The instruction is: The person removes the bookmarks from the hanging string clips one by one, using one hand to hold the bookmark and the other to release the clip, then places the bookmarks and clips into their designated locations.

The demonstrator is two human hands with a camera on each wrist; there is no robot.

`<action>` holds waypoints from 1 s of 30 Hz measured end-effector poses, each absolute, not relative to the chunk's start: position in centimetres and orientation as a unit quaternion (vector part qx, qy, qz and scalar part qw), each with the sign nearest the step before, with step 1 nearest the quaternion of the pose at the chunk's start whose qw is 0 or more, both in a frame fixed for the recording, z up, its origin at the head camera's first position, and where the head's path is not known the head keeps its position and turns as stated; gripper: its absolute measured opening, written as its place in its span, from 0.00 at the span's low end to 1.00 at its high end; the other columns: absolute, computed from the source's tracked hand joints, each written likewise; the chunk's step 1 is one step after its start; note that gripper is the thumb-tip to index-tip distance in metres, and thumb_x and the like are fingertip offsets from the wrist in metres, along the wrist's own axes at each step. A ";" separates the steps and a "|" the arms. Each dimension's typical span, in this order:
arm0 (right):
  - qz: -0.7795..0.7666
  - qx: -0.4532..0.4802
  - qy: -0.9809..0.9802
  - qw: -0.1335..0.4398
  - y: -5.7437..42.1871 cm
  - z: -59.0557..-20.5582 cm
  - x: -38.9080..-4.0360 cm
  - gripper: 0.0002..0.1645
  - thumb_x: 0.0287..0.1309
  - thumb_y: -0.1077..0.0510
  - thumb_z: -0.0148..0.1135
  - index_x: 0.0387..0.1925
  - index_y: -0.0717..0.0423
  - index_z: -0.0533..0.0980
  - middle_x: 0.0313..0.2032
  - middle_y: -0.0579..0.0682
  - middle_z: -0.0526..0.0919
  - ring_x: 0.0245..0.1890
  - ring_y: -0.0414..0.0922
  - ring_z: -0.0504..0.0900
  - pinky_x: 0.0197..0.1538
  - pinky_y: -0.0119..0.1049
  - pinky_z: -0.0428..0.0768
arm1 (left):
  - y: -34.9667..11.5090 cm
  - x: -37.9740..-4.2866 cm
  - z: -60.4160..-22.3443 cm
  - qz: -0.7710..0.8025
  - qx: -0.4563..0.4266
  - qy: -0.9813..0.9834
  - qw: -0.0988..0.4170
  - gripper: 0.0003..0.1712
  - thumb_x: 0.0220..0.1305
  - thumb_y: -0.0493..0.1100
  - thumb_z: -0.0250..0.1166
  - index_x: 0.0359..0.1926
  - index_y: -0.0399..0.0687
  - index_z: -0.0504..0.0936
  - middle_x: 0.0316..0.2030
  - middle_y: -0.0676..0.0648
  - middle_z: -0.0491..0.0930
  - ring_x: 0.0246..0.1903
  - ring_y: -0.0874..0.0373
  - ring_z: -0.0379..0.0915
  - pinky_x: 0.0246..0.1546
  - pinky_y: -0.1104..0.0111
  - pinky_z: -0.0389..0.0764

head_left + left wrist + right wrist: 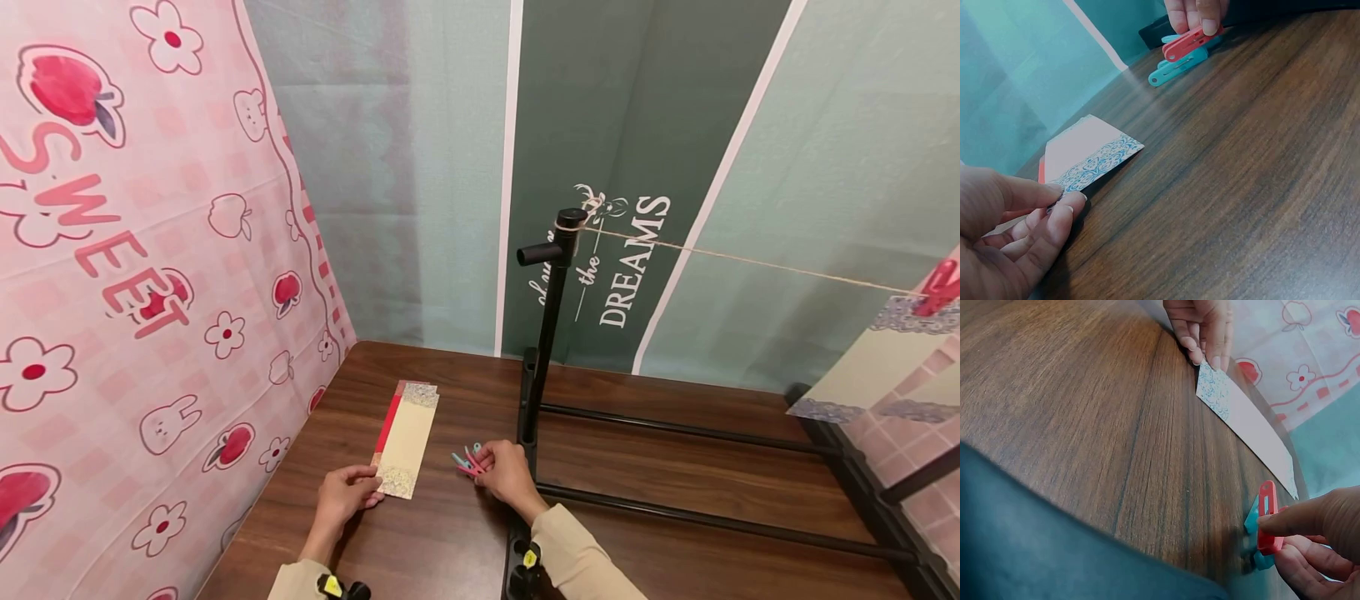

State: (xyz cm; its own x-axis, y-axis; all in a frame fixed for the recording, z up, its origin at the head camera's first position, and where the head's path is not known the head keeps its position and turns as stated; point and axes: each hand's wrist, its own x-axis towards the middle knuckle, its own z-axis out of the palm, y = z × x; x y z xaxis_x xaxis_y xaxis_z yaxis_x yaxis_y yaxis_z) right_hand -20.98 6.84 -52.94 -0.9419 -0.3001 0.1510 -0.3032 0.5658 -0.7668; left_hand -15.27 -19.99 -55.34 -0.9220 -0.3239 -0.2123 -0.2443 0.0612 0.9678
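My left hand (347, 498) pinches the near corner of a cream paper card (407, 433) with blue lace-pattern ends. The card lies over other paper pieces, and a red strip (387, 425) shows along its left side. To the right, my right hand (510, 473) holds a pinkish-red clothespin (1184, 45) between thumb and fingers. Teal clothespins (1175, 70) lie just under it on the wooden table (442, 550), partly hidden by the fingers and the red one in the right wrist view.
A black rack post (553, 325) rises right beside my right hand, with low bars (675, 508) running rightward. Twine (750, 262) stretches from its top to a hanging lace-edged card (862, 358), clipped by a pink clothespin (940, 287). A pink printed cloth (187, 375) borders the left.
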 end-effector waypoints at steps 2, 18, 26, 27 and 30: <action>0.432 0.170 -0.886 -0.001 6.9 -52.9 -20.9 0.15 0.32 0.75 0.75 0.25 0.62 0.80 0.21 0.49 0.81 0.20 0.35 0.74 0.23 0.28 0.75 | -20.0 -15.3 -55.4 -0.655 0.193 -0.730 0.032 0.13 0.56 0.24 0.65 0.43 0.20 0.79 0.25 0.39 0.82 0.20 0.51 0.82 0.22 0.67 0.83; 0.472 0.174 -0.864 0.014 7.2 -52.7 -20.8 0.14 0.36 0.73 0.75 0.30 0.67 0.80 0.25 0.54 0.84 0.26 0.42 0.82 0.29 0.29 0.80 | -19.9 -15.3 -55.4 -0.653 0.196 -0.731 0.033 0.12 0.55 0.24 0.67 0.41 0.21 0.79 0.23 0.42 0.80 0.21 0.51 0.82 0.22 0.66 0.83; 0.490 0.159 -0.857 0.020 7.3 -52.6 -20.9 0.14 0.36 0.72 0.74 0.31 0.67 0.81 0.26 0.54 0.84 0.26 0.42 0.83 0.30 0.30 0.81 | -19.7 -15.4 -55.0 -0.639 0.196 -0.743 0.031 0.12 0.55 0.27 0.68 0.40 0.23 0.79 0.22 0.44 0.79 0.19 0.56 0.79 0.21 0.69 0.82; 0.492 0.159 -0.856 0.018 7.3 -52.6 -20.9 0.14 0.36 0.72 0.74 0.31 0.68 0.81 0.26 0.54 0.84 0.26 0.42 0.83 0.30 0.30 0.81 | -19.7 -15.4 -55.0 -0.638 0.196 -0.745 0.031 0.11 0.55 0.27 0.68 0.40 0.24 0.79 0.22 0.44 0.79 0.19 0.56 0.79 0.20 0.69 0.82; 0.502 0.159 -0.850 0.015 7.4 -52.4 -20.8 0.14 0.37 0.73 0.73 0.32 0.69 0.81 0.26 0.55 0.84 0.26 0.43 0.83 0.30 0.30 0.82 | -19.7 -15.4 -54.8 -0.635 0.193 -0.747 0.031 0.11 0.56 0.28 0.67 0.40 0.24 0.79 0.22 0.44 0.78 0.19 0.57 0.78 0.20 0.70 0.82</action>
State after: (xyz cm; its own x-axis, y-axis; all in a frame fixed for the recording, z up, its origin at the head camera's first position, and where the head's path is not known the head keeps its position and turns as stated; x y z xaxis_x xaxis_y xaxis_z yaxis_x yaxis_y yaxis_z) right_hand -20.80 7.38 -52.38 -0.9491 -0.2553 0.1845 -0.2847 0.4449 -0.8491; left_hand -15.40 -19.65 -54.85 -0.9232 -0.3281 -0.1998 -0.2500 0.1183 0.9610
